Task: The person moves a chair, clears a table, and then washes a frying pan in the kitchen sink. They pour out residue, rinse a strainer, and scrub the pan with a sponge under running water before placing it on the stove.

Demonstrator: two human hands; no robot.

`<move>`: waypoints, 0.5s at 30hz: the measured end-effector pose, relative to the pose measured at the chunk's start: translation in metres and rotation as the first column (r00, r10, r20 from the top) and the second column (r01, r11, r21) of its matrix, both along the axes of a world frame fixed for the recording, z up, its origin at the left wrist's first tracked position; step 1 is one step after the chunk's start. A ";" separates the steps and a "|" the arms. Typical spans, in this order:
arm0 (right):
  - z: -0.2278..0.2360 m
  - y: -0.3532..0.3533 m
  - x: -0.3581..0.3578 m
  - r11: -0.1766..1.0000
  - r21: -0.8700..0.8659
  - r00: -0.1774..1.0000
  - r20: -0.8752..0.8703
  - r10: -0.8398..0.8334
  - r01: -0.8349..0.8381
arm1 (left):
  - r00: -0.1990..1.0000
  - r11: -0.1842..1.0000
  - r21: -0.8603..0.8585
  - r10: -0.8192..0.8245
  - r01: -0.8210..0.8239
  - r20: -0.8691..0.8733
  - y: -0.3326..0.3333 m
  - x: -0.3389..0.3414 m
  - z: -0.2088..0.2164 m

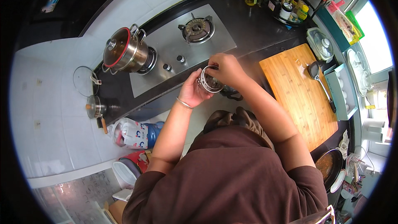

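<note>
In front of my body, near the counter's front edge, my left hand [192,91] is closed around a small round metal cup [201,83] with holes in its side and a shiny rim. The cup tilts with its mouth toward me. My right hand [228,69] is over the cup's far rim, its fingers bent down into the mouth. What those fingertips pinch, if anything, is hidden.
A gas stove [166,43] lies ahead, with a lidded steel pot [130,54] on its left burner. At right are a wooden cutting board [290,87], a black ladle [321,83] and an egg box [335,95]. Seasoning bottles [286,11] stand in the far corner.
</note>
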State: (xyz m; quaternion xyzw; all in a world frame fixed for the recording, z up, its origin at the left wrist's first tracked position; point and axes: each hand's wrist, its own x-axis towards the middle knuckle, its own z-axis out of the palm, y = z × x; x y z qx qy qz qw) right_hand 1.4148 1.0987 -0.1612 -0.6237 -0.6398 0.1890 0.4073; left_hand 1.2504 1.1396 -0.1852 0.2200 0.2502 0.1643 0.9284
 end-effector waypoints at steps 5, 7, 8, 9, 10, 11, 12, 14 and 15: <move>-0.007 -0.002 0.004 0.984 0.173 0.999 0.031 0.039 -0.044 | 0.999 0.999 0.038 -0.024 0.022 0.044 0.003 -0.002 0.006; -0.006 -0.005 0.002 0.987 0.158 0.994 0.108 -0.019 0.001 | 1.000 0.999 0.048 -0.021 0.020 0.014 0.003 -0.001 0.008; -0.005 -0.007 0.000 0.988 0.152 0.988 0.147 -0.048 0.025 | 1.000 0.998 0.058 -0.007 0.008 -0.022 0.002 0.000 0.011; -0.006 -0.009 -0.001 0.986 0.157 0.984 0.157 -0.078 0.053 | 0.998 0.998 0.067 0.007 -0.003 -0.058 0.001 0.000 0.012; -0.006 -0.011 -0.002 0.983 0.162 0.980 0.168 -0.108 0.081 | 0.996 0.997 0.074 0.019 -0.012 -0.085 0.001 0.001 0.012; -0.006 -0.012 -0.003 0.980 0.168 0.974 0.178 -0.137 0.107 | 0.993 0.996 0.082 0.031 -0.021 -0.113 0.001 0.001 0.012; -0.007 -0.014 -0.002 0.978 0.163 0.982 0.122 -0.148 0.127 | 0.989 0.996 0.089 0.043 -0.030 -0.140 0.001 0.001 0.012; -0.011 -0.019 0.003 0.975 0.149 0.986 0.007 -0.165 0.162 | 0.984 0.994 0.066 0.099 -0.090 -0.150 0.003 -0.001 0.009; -0.016 -0.020 0.009 0.975 0.175 0.990 0.004 -0.142 0.139 | 0.980 0.991 0.054 0.126 -0.119 -0.156 0.005 -0.002 0.005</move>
